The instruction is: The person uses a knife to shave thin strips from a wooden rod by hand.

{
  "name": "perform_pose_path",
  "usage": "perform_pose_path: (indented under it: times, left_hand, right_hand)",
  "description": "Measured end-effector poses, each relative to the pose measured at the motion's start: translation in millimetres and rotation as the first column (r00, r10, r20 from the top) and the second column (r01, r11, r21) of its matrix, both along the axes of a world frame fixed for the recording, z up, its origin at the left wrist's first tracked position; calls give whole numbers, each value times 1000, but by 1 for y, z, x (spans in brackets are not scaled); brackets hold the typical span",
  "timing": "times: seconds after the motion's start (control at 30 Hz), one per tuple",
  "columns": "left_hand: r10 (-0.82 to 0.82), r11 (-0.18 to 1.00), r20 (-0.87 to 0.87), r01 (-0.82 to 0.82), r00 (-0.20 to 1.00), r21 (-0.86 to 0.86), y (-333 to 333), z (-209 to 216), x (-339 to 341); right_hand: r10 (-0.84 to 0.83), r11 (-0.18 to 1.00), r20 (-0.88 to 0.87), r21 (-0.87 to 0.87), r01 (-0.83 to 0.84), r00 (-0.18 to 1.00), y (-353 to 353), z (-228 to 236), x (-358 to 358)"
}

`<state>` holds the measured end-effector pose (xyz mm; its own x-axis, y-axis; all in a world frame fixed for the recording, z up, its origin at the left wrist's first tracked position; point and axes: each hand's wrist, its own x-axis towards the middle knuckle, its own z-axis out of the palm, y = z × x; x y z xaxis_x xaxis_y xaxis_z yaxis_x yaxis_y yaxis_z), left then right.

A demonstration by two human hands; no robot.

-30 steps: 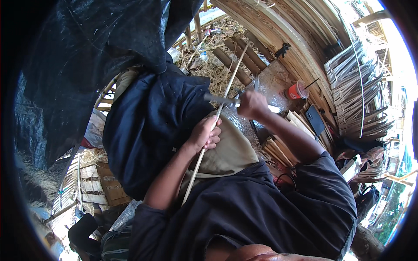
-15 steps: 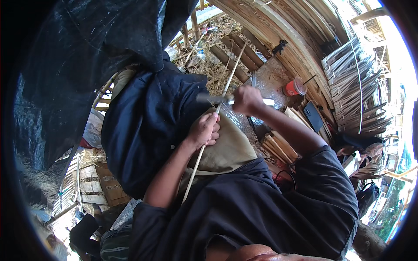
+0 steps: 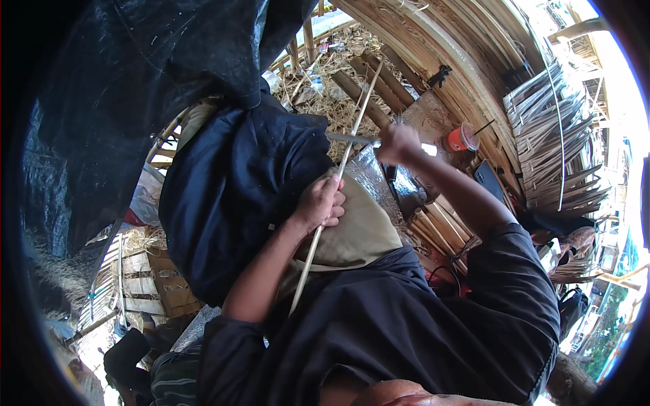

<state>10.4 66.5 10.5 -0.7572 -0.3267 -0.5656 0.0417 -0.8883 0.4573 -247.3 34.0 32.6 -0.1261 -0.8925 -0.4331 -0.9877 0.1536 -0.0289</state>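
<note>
A long, pale, thin wooden stick (image 3: 313, 252) slants from beside my lap up past my knees. Around its middle my left hand (image 3: 322, 201) is closed, resting near the tan cloth (image 3: 359, 227) over my leg. My right hand (image 3: 398, 145) is a fist round the handle of a knife (image 3: 353, 138). The blade points left and lies across the stick, above my left hand; whether it touches the wood I cannot tell. A pale end of the handle shows right of the fist.
A red cup with a straw (image 3: 463, 138) and a dark phone (image 3: 487, 178) sit to the right, near stacked wood strips (image 3: 440, 223). Long planks (image 3: 467, 88) line the far right. Shavings (image 3: 318, 111) cover the floor ahead. A black sheet (image 3: 149, 88) hangs at left.
My right hand and the knife have moved away from my left hand, up along the stick and slightly right. My left hand keeps its grip in nearly the same place.
</note>
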Motion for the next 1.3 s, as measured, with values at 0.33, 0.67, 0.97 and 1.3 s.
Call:
perform_pose_path:
  times: [0.33, 0.67, 0.97, 1.3]
  left_hand:
    - [2, 1000, -21, -2, 1000, -7, -9, -4, -2]
    - [52, 998, -43, -50, 998, 31, -10, -7, 0]
    - [70, 997, -36, -70, 997, 14, -8, -3, 2]
    - [119, 993, -17, -119, 993, -23, -11, -6, -1]
  right_hand:
    - [-16, 996, -115, -84, 6, 993, -27, -20, -18]
    - [28, 999, -135, -30, -32, 990, -45, -17, -3]
    - [13, 993, -129, -111, -28, 992, -68, -18, -3]
    - [157, 985, -193, -35, -166, 969, -103, -28, -15]
